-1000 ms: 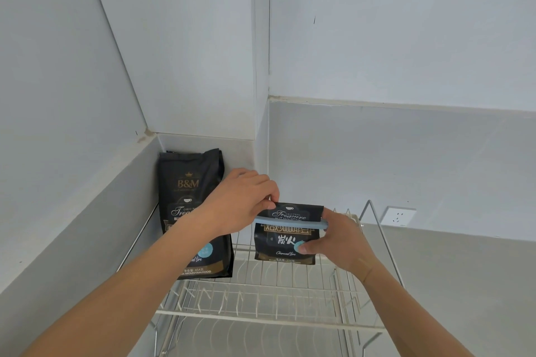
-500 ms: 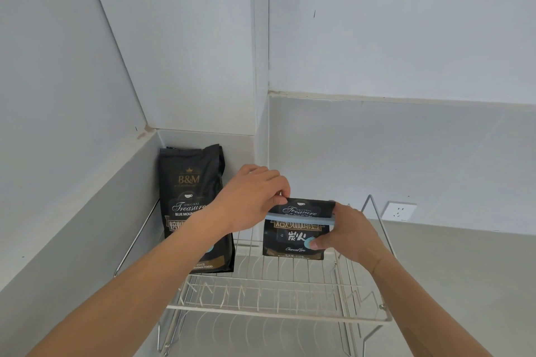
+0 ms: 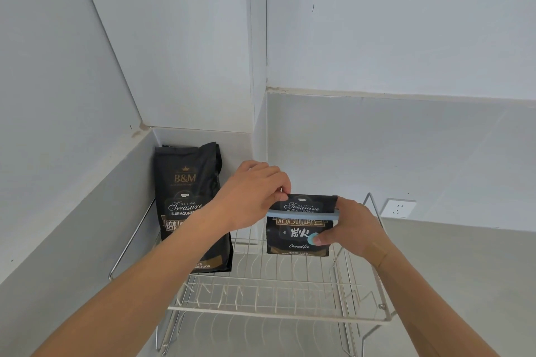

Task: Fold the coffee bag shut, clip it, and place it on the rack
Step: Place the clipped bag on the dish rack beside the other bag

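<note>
A short black coffee bag (image 3: 293, 236) with a folded top stands upright on the upper tier of a white wire rack (image 3: 275, 310). A long blue-grey clip (image 3: 303, 214) runs across the bag just under the fold. My left hand (image 3: 252, 197) pinches the bag's top left corner at the clip's end. My right hand (image 3: 352, 229) grips the bag's right side, thumb on its front. The bag's bottom edge sits at the rack's back wires.
A taller black coffee bag (image 3: 188, 200) stands on the rack's left end, leaning into the wall corner. Grey walls close in at the left and behind. A white wall socket (image 3: 398, 208) is at the right. A lower rack tier (image 3: 232, 336) shows beneath.
The clipped bag and both hands have shifted slightly right and back over the rack, and the view has tilted down a little. Both grips look unchanged.
</note>
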Motion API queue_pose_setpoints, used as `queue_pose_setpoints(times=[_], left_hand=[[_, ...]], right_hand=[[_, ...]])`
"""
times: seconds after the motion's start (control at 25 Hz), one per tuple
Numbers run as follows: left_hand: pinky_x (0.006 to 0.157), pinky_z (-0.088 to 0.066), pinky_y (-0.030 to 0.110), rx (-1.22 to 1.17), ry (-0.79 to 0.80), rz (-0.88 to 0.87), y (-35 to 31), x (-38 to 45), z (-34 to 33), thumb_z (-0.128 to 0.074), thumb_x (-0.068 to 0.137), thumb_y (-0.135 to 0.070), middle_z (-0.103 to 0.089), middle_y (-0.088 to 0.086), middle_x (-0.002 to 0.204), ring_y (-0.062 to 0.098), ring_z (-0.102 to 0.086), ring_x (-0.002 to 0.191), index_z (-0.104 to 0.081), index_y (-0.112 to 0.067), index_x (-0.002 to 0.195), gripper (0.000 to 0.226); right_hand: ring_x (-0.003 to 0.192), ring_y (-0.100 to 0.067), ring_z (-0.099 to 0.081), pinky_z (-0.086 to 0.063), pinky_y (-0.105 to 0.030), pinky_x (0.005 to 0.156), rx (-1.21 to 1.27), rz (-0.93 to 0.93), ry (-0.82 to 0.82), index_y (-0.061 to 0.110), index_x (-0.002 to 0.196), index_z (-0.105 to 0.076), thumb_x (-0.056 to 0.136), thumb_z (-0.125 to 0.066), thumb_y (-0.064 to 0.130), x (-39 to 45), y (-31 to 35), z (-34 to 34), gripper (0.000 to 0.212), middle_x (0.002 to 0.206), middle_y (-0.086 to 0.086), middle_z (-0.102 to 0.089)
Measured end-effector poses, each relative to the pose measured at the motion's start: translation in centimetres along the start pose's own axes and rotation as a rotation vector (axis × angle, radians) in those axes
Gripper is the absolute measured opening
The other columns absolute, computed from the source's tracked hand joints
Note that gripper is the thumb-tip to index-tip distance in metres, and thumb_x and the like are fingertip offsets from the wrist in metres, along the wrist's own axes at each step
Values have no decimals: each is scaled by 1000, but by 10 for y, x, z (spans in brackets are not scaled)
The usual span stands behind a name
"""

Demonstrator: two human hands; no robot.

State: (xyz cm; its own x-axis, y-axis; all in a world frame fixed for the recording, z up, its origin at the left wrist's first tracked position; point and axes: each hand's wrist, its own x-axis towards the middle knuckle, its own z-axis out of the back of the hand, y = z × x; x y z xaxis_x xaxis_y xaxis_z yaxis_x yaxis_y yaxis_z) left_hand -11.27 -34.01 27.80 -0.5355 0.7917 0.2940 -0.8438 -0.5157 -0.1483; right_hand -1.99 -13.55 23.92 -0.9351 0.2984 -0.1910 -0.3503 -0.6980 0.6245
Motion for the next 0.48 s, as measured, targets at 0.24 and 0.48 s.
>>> queue_pose_setpoints(times=[0.24, 0.48], left_hand=[[104, -32, 36, 7, 12, -12, 0, 1, -6, -52, 97, -26, -63, -8, 98, 14, -54, 95, -60, -25, 100, 9], [102, -32, 34, -68, 19, 18, 1, 0, -9, -53, 96, -27, -63, -10, 98, 12, -55, 92, -60, -25, 102, 10]], right_hand=[[95, -19, -64, -56, -37, 81, 2, 0, 18, 27, 108, -55, 56, -89, 30, 1, -6, -5, 63, 107, 3, -70], [102, -21, -60, -56, -46, 87, -34, 2, 10, 32, 109, -52, 53, -88, 36, 0, -7, -10, 66, 107, 2, -68]])
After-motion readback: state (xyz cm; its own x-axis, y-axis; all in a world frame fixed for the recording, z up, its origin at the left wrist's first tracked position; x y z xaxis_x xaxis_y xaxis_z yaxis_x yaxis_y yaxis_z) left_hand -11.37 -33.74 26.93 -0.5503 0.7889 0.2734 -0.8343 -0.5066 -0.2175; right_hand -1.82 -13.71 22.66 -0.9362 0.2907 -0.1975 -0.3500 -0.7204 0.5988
